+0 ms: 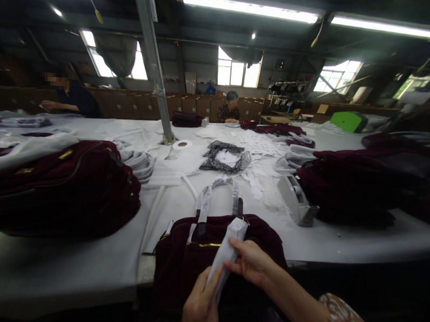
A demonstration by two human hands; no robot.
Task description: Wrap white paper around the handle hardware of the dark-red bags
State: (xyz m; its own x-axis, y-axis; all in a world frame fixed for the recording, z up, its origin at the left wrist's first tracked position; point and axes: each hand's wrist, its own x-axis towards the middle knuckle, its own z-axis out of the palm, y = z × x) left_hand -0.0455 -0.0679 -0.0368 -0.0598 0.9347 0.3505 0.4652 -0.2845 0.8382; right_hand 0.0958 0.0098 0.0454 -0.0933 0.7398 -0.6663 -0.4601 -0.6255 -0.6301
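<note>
Both hands hold a long white wrapped bundle (225, 251), tilted, in front of a dark maroon bag (182, 259). My left hand (202, 300) grips its lower end, fingers closed around it. Higher up, my right hand (248, 262) pinches it between thumb and fingers. What lies inside the white wrapping cannot be made out. The bag rests at the table's front edge, its handles (206, 198) standing up and covered in white wrap. A gold zipper (209, 245) runs across its front, partly hidden by the bundle.
Stacked maroon bags (64, 187) stand at left, with more (345, 181) at right. A grey tape dispenser (298, 202), a patterned black-and-white piece (215, 158), a white roll (182, 144) and a metal post (156, 73) occupy the table. Two people (228, 109) are across it.
</note>
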